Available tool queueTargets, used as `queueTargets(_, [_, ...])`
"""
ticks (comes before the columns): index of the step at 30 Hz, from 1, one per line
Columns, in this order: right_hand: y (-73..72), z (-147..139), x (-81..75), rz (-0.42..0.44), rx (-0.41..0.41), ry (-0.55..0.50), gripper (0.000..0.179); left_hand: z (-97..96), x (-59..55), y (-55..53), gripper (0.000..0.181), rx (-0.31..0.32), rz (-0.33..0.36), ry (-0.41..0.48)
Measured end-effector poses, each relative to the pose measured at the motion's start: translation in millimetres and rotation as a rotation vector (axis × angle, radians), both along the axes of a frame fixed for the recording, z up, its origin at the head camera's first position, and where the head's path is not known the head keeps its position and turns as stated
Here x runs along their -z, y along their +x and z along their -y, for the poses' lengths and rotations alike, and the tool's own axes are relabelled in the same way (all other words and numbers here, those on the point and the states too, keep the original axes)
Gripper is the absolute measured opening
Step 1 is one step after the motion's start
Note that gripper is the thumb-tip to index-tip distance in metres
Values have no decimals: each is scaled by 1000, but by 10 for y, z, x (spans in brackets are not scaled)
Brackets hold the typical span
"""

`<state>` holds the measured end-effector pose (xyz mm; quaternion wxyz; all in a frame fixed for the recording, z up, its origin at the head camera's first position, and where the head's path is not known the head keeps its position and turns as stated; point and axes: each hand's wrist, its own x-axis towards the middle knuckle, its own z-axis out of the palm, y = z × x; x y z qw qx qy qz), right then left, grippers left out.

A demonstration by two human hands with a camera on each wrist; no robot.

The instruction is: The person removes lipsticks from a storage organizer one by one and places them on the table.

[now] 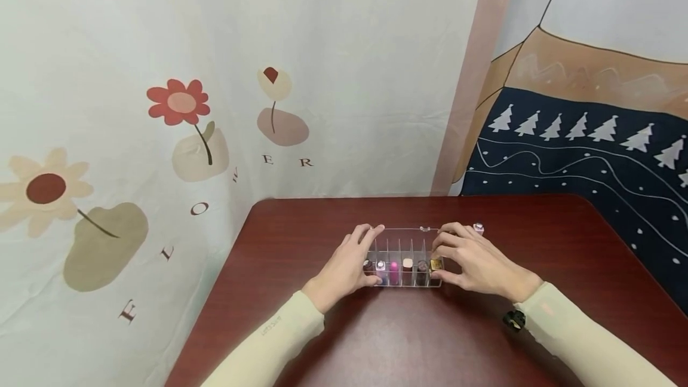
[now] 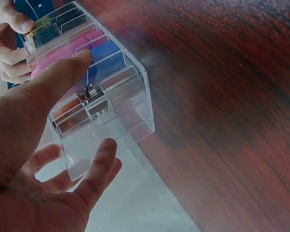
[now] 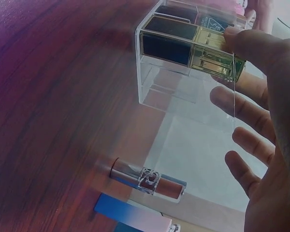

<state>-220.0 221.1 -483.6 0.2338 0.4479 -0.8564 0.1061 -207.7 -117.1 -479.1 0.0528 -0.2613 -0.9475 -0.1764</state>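
Observation:
A clear acrylic lipstick organizer (image 1: 400,245) stands on the table between both hands, divided by thin upright walls. Its front row holds several lipsticks, among them a bright pink one (image 1: 395,273) and a gold-and-black one (image 3: 193,46) at the right end. My left hand (image 1: 346,264) holds the left end, its thumb on the front wall and its fingers spread round the side and back. At the right end my right hand (image 1: 481,261) grips the organizer, thumb at the front by the gold tube and index finger behind it. The other right fingers are loosely bent.
Behind my right hand stand a silver-and-brown lipstick (image 3: 147,179) and a blue-to-pink tube (image 3: 133,212). The dark red wooden table (image 1: 301,232) reaches back to a printed curtain (image 1: 365,76). A navy cloth with white trees (image 1: 580,142) hangs at the right.

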Motion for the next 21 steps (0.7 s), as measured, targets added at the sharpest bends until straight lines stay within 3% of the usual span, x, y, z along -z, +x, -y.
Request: queueTargets(21, [8,-21,-18,87,22,-39,27,-8,5,2,119,1,-14,-10])
